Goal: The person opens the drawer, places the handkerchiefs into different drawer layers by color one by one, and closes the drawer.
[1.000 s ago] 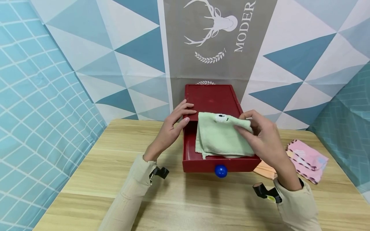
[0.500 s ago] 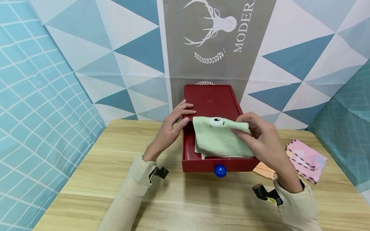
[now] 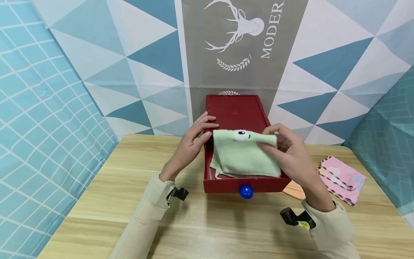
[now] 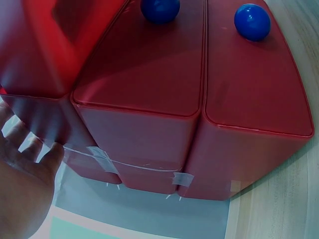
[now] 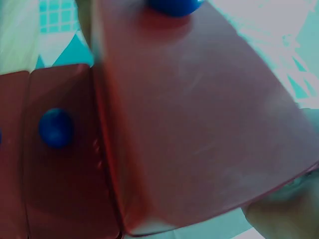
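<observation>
A red drawer cabinet (image 3: 234,111) stands against the backdrop, its top drawer (image 3: 223,186) pulled out and a blue knob (image 3: 246,191) on the front. In the head view, my right hand (image 3: 294,156) pinches the right end of a folded light green towel (image 3: 242,158) with an eye pattern, which lies within the drawer. My left hand (image 3: 187,149) rests its fairly straight fingers against the cabinet's upper left edge. From the left wrist, that hand (image 4: 25,179) shows beside the cabinet's side. The drawer front hides most of my right hand (image 5: 281,211) in the right wrist view.
On the wooden table (image 3: 113,201), a folded pink towel (image 3: 346,180) lies to the right, with an orange cloth (image 3: 295,189) partly behind my right arm. Two lower drawers with blue knobs (image 4: 252,22) are closed beneath the open one.
My right hand has shifted slightly left with the green towel, whose left end now reaches nearer the drawer's left wall. The left hand has stayed in place.
</observation>
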### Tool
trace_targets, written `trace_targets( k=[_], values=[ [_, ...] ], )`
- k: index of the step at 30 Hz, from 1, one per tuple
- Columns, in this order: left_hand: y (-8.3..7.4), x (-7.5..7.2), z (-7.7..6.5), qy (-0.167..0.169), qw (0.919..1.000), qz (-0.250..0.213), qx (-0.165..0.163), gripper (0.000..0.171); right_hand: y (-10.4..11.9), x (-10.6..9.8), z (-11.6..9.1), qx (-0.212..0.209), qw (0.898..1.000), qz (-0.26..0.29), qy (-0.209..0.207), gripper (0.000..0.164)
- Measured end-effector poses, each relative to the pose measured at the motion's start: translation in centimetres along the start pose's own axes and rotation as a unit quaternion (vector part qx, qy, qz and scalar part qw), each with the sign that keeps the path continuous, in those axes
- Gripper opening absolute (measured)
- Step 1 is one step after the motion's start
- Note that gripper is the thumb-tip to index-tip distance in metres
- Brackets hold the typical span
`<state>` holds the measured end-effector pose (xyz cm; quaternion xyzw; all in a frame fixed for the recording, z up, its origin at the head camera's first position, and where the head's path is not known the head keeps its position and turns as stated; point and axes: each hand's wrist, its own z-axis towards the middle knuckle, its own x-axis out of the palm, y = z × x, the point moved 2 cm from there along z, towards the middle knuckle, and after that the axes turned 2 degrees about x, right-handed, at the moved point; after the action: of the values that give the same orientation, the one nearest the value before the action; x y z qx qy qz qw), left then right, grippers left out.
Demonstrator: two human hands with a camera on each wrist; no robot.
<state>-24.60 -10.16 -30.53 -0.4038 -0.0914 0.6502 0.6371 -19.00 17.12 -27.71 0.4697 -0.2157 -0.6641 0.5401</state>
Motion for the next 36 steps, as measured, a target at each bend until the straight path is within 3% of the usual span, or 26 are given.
trace_targets(
  k=[7,14,19,28,36],
  values=[
    [0.11,0.01,0.04,0.0,1.0,-0.002,0.0,0.031,-0.43,0.26,0.05,-0.009,0.998,-0.056,0.023,0.018],
    [0.06,0.01,0.06,0.001,1.0,-0.002,0.001,0.031,-0.12,-0.2,-0.12,-0.027,0.985,-0.169,-0.035,0.025],
    [0.08,0.01,0.13,0.0,1.0,-0.004,0.001,0.031,-0.43,-0.36,0.07,-0.041,0.979,-0.193,-0.049,0.022],
    [0.14,-0.06,0.09,0.001,1.0,0.0,-0.002,0.031,-0.83,0.02,0.14,-0.013,0.973,-0.232,0.004,0.014],
    [0.14,-0.05,0.07,0.001,1.0,-0.001,-0.004,0.032,-0.58,0.11,0.34,-0.033,0.963,-0.269,-0.007,0.033]
  ],
)
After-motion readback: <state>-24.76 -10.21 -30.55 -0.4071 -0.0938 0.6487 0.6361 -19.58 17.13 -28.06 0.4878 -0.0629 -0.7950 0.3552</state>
